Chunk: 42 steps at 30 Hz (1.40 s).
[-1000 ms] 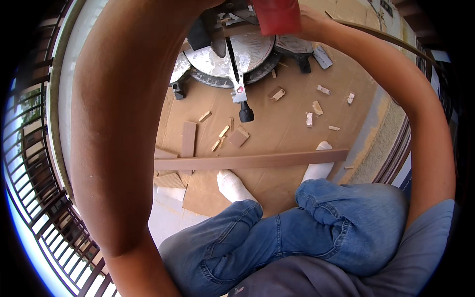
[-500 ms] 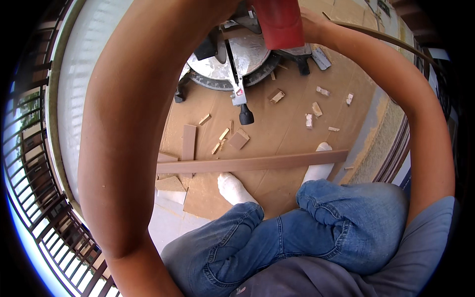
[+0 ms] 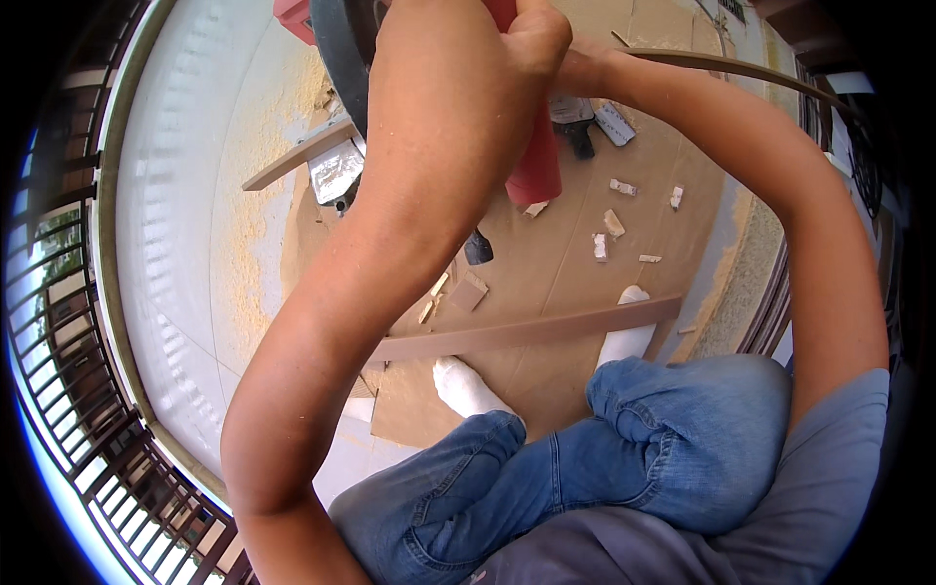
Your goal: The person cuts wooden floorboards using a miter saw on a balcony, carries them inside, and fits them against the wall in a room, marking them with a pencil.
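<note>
A: Progress?
B: Some cuts look done: offcuts [image 3: 470,291] about. Strip [image 3: 292,161] on red saw [image 3: 536,174]; long board [image 3: 531,329] likely remains.
A: Fingers?
B: Left hand [image 3: 538,37], right hand [image 3: 583,71] near saw; fingers hidden, can't tell.

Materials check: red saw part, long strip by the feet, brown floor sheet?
Red saw part: probably molded plastic, from its smooth, rounded, evenly colored surface; painted metal possible.
Long strip: wood or composite, matte; even brown face, straight edges. Can't tell if solid.
Floor sheet: likely cardboard or heavy paper, unfinished; dull tan with straight crease lines.
</note>
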Available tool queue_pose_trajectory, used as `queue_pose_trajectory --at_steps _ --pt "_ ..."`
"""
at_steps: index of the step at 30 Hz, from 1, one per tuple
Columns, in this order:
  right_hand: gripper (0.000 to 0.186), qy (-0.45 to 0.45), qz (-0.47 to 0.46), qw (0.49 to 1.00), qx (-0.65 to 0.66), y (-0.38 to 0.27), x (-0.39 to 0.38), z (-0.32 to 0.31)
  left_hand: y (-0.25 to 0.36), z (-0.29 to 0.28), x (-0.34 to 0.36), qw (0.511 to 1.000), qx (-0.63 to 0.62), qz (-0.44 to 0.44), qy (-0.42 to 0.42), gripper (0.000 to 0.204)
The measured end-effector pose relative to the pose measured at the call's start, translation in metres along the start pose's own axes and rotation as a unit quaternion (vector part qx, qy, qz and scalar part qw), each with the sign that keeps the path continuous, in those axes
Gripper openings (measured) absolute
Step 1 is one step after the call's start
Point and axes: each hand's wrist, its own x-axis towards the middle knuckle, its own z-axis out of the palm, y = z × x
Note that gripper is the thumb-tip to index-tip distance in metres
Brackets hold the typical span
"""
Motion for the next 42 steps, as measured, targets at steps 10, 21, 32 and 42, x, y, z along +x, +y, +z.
queue_pose_trajectory --at_steps 10,21,32,42 --pt "0.033 -0.023 -0.02 0.996 -0.089 -0.02 0.005 -0.029 -0.012 0.005 -0.054 0.978 -0.086 -0.16 -0.105 0.068" --pt "0.072 -0.026 -0.011 0.997 -0.068 -0.005 -0.011 -0.016 -0.016 -0.004 0.022 0.967 -0.112 -0.18 -0.138 0.057" --pt "0.08 0.006 0.029 0.994 -0.103 -0.04 -0.002 -0.045 -0.057 -0.04 0.242 0.952 0.055 -0.206 -0.221 0.037" --pt "0.042 -0.101 0.272 0.944 0.155 -0.021 -0.085 -0.049 -0.082 -0.1 0.252 0.946 0.253 0.184 -0.085 0.041"
